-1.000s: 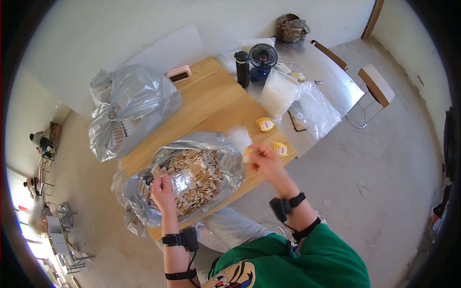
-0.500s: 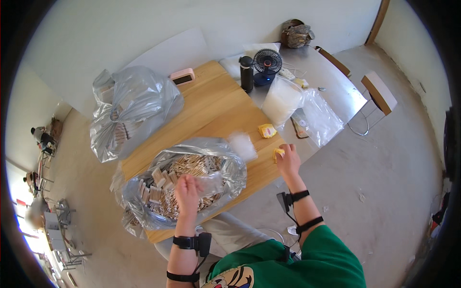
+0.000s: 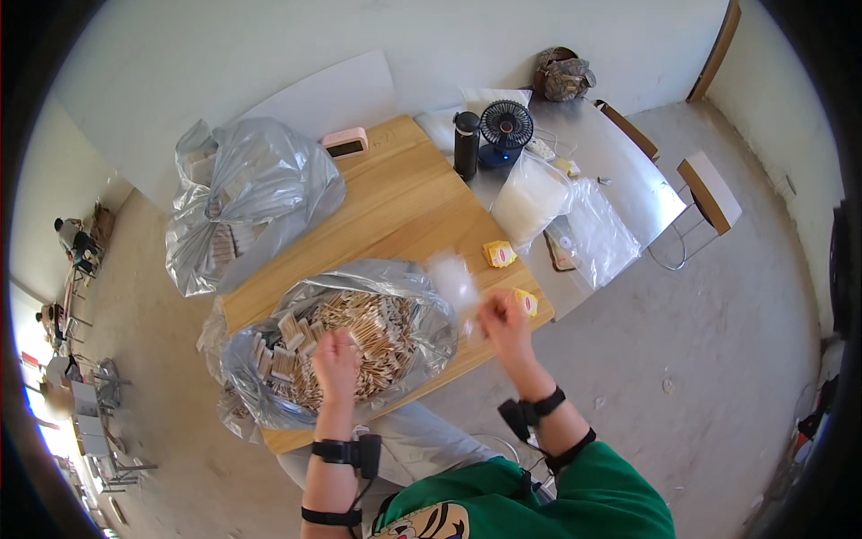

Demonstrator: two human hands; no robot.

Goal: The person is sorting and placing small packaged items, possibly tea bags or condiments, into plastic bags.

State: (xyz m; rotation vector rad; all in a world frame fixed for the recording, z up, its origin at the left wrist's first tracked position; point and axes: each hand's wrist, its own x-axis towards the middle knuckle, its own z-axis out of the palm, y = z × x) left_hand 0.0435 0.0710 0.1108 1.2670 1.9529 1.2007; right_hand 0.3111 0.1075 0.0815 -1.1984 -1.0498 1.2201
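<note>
My left hand (image 3: pixel 336 366) is over an open grey plastic bag (image 3: pixel 431 346) full of loose cotton swabs (image 3: pixel 373 337) and small swab bundles (image 3: pixel 289 361). Its fingers are curled together, and whatever is in them is hidden. Above the table's right edge, my right hand (image 3: pixel 505 328) is smeared by motion; a faint clear shape shows by its fingertips. Just beyond that hand lies a small pile of yellow printed cards (image 3: pixel 525 303). Another yellow stack (image 3: pixel 499 254) sits farther back, near a pile of clear plastic bags (image 3: pixel 452 280).
A tied grey bag (image 3: pixel 278 175) of swab bundles stands at the back left, near a pink clock-like device (image 3: pixel 345 143). On the metal table (image 3: pixel 633 166) are a black flask (image 3: pixel 466 145), a fan (image 3: pixel 505 130) and plastic bags (image 3: pixel 597 225). A chair (image 3: pixel 709 193) stands at right.
My right hand has moved left, off the nearer yellow cards. The clear bag that was at my left hand no longer shows there, and that hand has shifted slightly left.
</note>
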